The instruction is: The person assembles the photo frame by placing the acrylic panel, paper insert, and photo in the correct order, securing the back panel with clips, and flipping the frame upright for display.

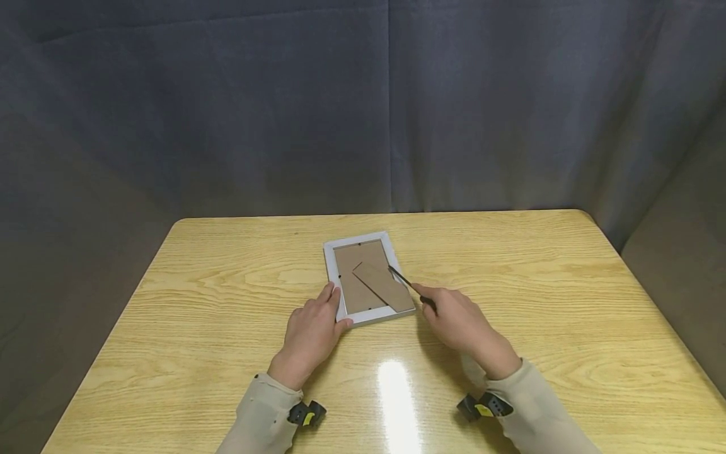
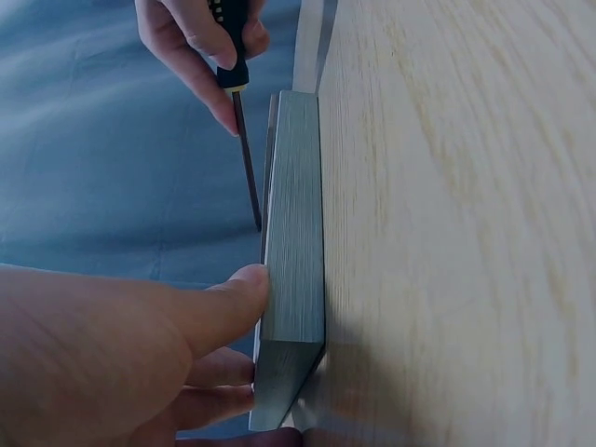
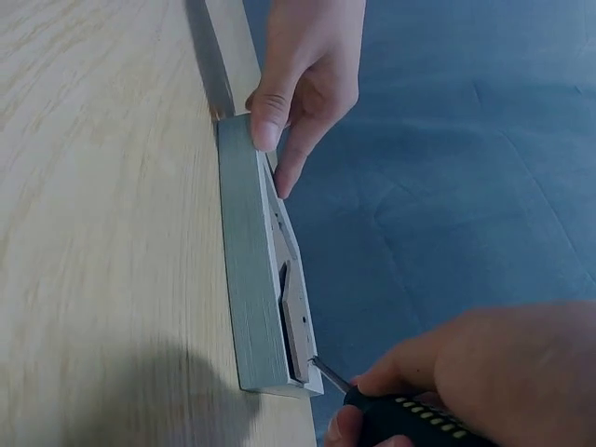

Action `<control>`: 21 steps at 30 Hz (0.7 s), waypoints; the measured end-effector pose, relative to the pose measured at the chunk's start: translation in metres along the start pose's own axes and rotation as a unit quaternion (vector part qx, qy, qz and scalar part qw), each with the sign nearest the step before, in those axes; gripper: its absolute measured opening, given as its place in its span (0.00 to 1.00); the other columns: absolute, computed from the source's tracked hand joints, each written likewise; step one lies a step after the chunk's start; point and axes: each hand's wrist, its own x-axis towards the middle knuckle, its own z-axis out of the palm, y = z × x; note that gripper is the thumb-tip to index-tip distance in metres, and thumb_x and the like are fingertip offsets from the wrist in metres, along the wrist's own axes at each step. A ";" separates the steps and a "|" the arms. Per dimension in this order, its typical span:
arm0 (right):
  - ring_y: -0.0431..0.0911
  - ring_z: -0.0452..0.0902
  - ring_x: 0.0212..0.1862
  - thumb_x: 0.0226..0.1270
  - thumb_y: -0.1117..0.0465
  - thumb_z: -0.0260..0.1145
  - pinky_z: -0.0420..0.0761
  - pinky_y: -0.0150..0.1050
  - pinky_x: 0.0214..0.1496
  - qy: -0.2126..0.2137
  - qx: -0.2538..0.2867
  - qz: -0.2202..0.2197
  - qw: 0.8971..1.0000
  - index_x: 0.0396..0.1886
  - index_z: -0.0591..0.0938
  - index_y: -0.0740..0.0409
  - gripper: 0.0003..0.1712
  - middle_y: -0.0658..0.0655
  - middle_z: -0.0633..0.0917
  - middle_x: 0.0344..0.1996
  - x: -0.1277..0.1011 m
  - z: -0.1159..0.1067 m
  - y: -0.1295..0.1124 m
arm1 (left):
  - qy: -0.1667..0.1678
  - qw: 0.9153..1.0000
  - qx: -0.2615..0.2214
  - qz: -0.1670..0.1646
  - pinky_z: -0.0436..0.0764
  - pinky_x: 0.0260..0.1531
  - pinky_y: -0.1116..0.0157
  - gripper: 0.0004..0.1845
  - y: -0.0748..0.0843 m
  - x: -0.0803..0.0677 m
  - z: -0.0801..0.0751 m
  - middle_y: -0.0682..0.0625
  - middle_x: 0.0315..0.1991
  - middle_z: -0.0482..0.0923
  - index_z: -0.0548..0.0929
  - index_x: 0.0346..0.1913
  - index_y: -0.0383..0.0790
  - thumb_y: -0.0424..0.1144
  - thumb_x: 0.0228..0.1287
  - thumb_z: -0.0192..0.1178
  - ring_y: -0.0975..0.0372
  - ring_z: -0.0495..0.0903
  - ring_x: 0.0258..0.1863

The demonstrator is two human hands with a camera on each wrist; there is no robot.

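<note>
A white frame (image 1: pixel 331 265) lies face down near the middle of the counter (image 1: pixel 510 284), its brown backing (image 1: pixel 354 277) up and the cardboard stand (image 1: pixel 384 287) lying flat across it. The left hand (image 1: pixel 311 334) holds the frame's near left corner — thumb against the near edge, fingers laid along the left rail; in the left wrist view the thumb (image 2: pixel 237 293) presses the frame's side (image 2: pixel 296 233). The right hand (image 1: pixel 459 323) is closed round a screwdriver (image 1: pixel 409 287), the index finger stretched along its shaft. The thin black blade slants over the frame's right rail, its tip at the right edge of the backing, close to the stand. In the right wrist view the black handle with yellow marks (image 3: pixel 419 419) sits in the curled fingers, and the tip meets the frame's corner (image 3: pixel 312 368). Behind the counter hangs a dark grey curtain (image 1: pixel 363 101). Light sleeves cover both forearms.
</note>
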 end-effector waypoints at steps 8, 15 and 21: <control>0.42 0.58 0.17 0.72 0.65 0.55 0.61 0.35 0.19 0.006 -0.011 0.002 1.000 0.70 0.75 0.57 0.28 0.52 0.68 0.17 -0.001 0.006 -0.003 | 0.002 1.000 0.007 0.004 0.82 0.51 0.44 0.36 0.000 0.000 0.000 0.36 0.74 0.67 0.72 0.71 0.32 0.51 0.68 0.64 0.42 0.82 0.56; 0.43 0.57 0.18 0.72 0.66 0.54 0.59 0.34 0.18 0.012 -0.027 0.006 1.000 0.70 0.76 0.56 0.27 0.54 0.71 0.17 -0.002 0.012 -0.008 | 0.000 1.000 0.007 0.003 0.82 0.51 0.44 0.36 0.000 0.000 0.001 0.37 0.75 0.66 0.72 0.71 0.32 0.51 0.68 0.64 0.42 0.82 0.56; 0.43 0.58 0.18 0.72 0.67 0.56 0.59 0.34 0.17 0.019 -0.046 0.013 0.999 0.70 0.76 0.56 0.27 0.55 0.77 0.21 -0.003 0.015 -0.011 | 0.011 1.000 0.009 0.009 0.83 0.49 0.45 0.36 0.000 0.000 0.002 0.36 0.74 0.68 0.72 0.70 0.31 0.51 0.67 0.65 0.42 0.83 0.52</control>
